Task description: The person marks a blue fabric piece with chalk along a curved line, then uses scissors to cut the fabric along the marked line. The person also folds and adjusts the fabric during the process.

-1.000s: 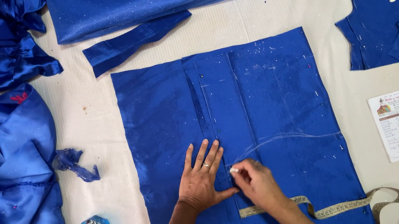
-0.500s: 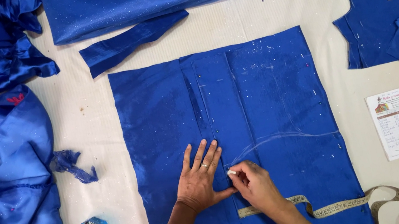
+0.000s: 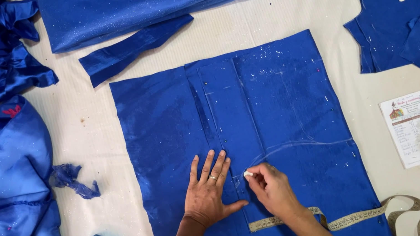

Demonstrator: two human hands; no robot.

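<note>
Low in the frame's centre, the left hand (image 3: 209, 191) lies flat, fingers spread, on the blue fabric panel (image 3: 245, 129), just left of the right hand (image 3: 272, 189) pinching white chalk (image 3: 248, 173) at the curved line's left end.

Left hand (image 3: 208, 191) lies flat, fingers spread; right hand (image 3: 270, 188) pinches, knuckles up.

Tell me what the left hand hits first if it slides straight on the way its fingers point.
Probably nothing solid: the left hand lies flat on the blue fabric panel, fingers pointing up it, with only cloth ahead.
</note>
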